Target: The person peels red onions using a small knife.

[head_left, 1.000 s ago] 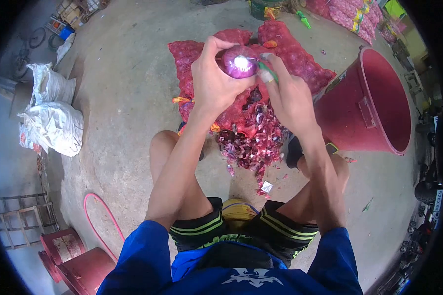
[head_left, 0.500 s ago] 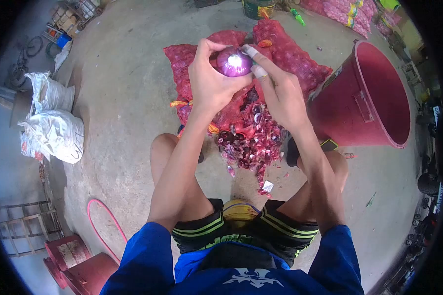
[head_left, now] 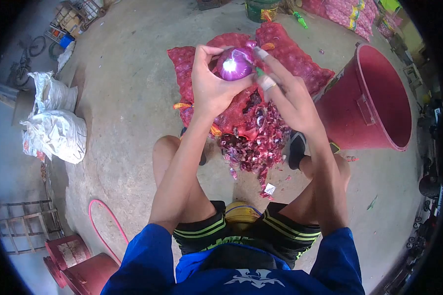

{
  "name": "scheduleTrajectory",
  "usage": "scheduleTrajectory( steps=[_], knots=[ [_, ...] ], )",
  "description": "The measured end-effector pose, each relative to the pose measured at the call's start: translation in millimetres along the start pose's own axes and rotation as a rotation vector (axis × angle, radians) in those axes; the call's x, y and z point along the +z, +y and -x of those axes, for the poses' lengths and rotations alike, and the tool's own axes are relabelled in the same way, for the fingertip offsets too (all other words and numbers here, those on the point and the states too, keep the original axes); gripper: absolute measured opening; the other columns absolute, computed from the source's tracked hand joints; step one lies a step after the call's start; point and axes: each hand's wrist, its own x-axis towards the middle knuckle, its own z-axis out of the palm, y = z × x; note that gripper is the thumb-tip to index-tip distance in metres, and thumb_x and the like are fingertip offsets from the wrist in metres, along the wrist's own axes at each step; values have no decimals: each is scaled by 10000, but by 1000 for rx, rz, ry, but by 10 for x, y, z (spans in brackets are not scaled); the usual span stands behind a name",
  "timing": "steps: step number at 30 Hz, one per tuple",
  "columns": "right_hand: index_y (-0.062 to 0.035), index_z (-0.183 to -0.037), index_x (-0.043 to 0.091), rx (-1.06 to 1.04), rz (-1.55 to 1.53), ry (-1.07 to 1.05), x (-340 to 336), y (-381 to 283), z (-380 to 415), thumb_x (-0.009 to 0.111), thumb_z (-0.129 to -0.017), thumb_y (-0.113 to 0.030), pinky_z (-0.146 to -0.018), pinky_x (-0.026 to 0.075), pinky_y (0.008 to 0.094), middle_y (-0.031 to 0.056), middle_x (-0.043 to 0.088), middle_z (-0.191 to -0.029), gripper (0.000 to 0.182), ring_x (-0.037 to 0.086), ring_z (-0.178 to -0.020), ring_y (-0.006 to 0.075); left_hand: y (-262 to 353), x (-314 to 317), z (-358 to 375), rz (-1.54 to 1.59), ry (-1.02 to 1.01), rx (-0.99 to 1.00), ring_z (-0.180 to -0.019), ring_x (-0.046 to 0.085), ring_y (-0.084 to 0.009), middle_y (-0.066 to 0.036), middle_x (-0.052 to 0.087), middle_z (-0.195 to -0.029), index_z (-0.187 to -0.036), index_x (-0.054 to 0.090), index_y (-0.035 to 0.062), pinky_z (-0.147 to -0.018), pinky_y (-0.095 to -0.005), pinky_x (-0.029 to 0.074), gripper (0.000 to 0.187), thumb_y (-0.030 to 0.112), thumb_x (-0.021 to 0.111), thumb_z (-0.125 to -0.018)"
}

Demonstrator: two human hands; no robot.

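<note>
Over the red net sacks, my left hand (head_left: 214, 88) is wrapped around a purple onion (head_left: 235, 64) with a shiny surface. My right hand (head_left: 290, 98), with white tape around its thumb and a finger, is closed at the onion's right side. A bit of purple skin (head_left: 251, 44) stands off the onion by the right fingertip. Between the right fingers shows a small green tool (head_left: 259, 72), mostly hidden. Below both hands a heap of onion skins (head_left: 256, 147) lies on the floor, spilling from the front net sack (head_left: 231, 118).
To the right stands a tall red bin (head_left: 362, 108). More full net sacks (head_left: 290, 56) lie ahead, with a green bucket (head_left: 262, 11) behind them. White sacks (head_left: 59, 132) stand on the left. A pink hose (head_left: 106, 221) and red tubs (head_left: 91, 275) are at lower left.
My right hand has drawn slightly right and down from the onion, and a piece of purple skin now sticks out at its top right. My left hand keeps its hold.
</note>
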Motion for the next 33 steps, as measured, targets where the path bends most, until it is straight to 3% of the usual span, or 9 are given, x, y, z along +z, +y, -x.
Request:
scheduleTrajectory(
  steps=[3,10,15,16,20,23,30,32,33],
  knots=[
    [-97,-1649,491,-155,164,-12,30,-5,-6,651,-1086,-231,-632,521,481,225,591,-650,600,650,-606,413,51,17,11,-21,13,-13,-1105,679,-214,-121,702,-1171,-1182,508,56,-1012,-398,554,757,116,1035,-642],
    [-75,-1604,549,-271,268,117,74,126,-93,630,-1098,-217,-645,529,471,222,610,-679,532,676,-625,405,55,33,-8,-7,4,-30,-1089,686,-186,-106,695,-1181,-1191,518,52,-979,-375,578,753,74,1039,-647],
    [-80,-1614,556,-10,-105,73,55,266,-121,607,-1139,-229,-679,509,351,73,725,-823,501,632,-717,126,21,59,-26,213,-56,-172,-1118,696,-163,-92,687,-1210,-1233,539,47,-970,-336,615,690,-49,989,-719],
    [-80,-1614,556,-7,-104,68,16,285,-128,607,-1139,-229,-679,509,351,73,725,-823,501,632,-717,126,44,57,-17,214,-52,-175,-1118,696,-163,-92,687,-1210,-1233,539,47,-970,-336,615,690,-49,989,-719],
    [-99,-1634,548,241,-379,148,-143,193,-152,571,-1167,-248,-609,368,221,-72,492,-759,491,462,-686,32,126,-4,41,479,-218,-225,-1121,701,-170,-84,666,-1268,-1304,550,56,-1032,-361,607,670,-63,941,-772],
    [-75,-1646,519,315,-299,75,-250,115,-124,543,-1174,-280,-609,376,234,-64,514,-753,515,476,-680,41,129,18,76,880,-221,-389,-1143,709,-167,-65,688,-1301,-1387,576,43,-1025,-329,607,614,-25,883,-859],
    [-24,-1633,508,98,-330,55,-245,-42,-25,580,-1145,-232,-678,438,246,-24,556,-747,536,534,-713,59,148,-35,35,887,-236,-505,-1207,713,-184,-113,680,-1366,-1516,544,10,-1050,-334,613,717,-37,857,-874],
    [-10,-1641,492,-5,-142,-31,-304,-19,66,632,-1103,-196,-750,494,285,63,697,-840,587,609,-785,103,139,-32,40,695,-269,-414,-1221,717,-225,-134,691,-1362,-1546,516,0,-1049,-365,629,690,-14,811,-922],
    [-7,-1640,486,-196,-74,-39,-319,55,35,656,-1065,-174,-826,538,353,176,787,-1013,622,667,-851,156,105,-43,26,676,-252,-402,-1217,711,-208,-129,679,-1382,-1470,599,-35,-1089,-370,601,711,-73,889,-822]
  ],
)
